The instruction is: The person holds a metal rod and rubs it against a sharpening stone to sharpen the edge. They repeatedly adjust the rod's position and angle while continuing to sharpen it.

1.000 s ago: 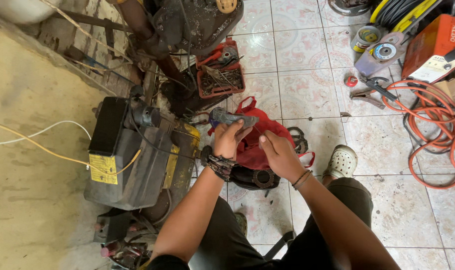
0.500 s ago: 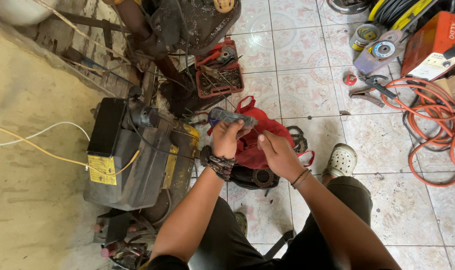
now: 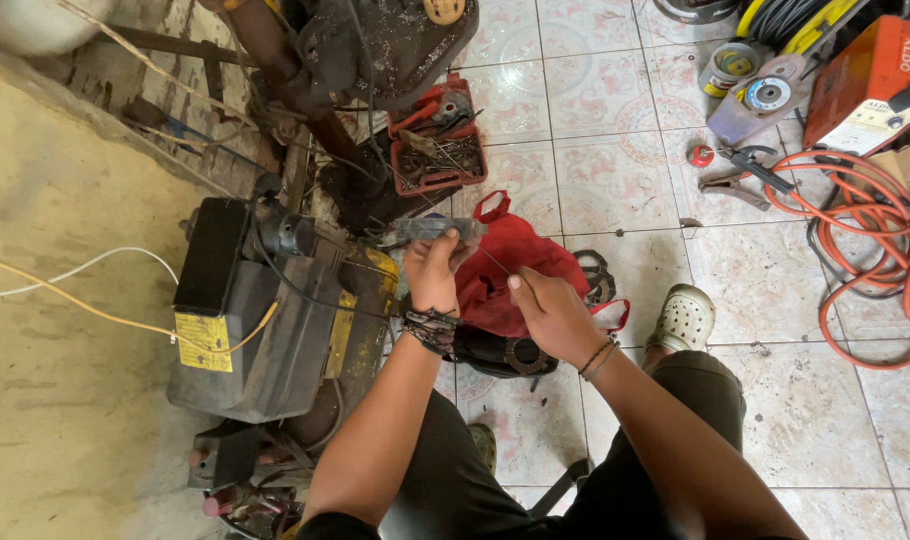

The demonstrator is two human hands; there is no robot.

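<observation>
Grey flat bar-shaped part [image 3: 437, 229] is sitting at centre frame, slightly above middle, lying roughly level. Left hand [image 3: 433, 272] is closing around it from below, fingers clamped on its middle; dark beaded bracelets are circling that wrist. Thin wire [image 3: 495, 263] is running from the part's right end down toward the right hand [image 3: 547, 312], whose thumb and forefinger are pinching together at the wire's lower end; whether the wire is actually caught between them is too fine to tell.

Red cloth bag [image 3: 515, 262] is lying directly beneath both hands on the tiled floor [image 3: 615, 180]. Black and yellow machine [image 3: 275, 310] is standing just left of the left hand, white and yellow cables trailing off toward the left edge. Red tool tray [image 3: 437, 135] is resting above the part, near top centre. Orange hose [image 3: 865, 250] is coiling at the right edge. Pale clog [image 3: 683, 318] is showing right of the bag.
</observation>
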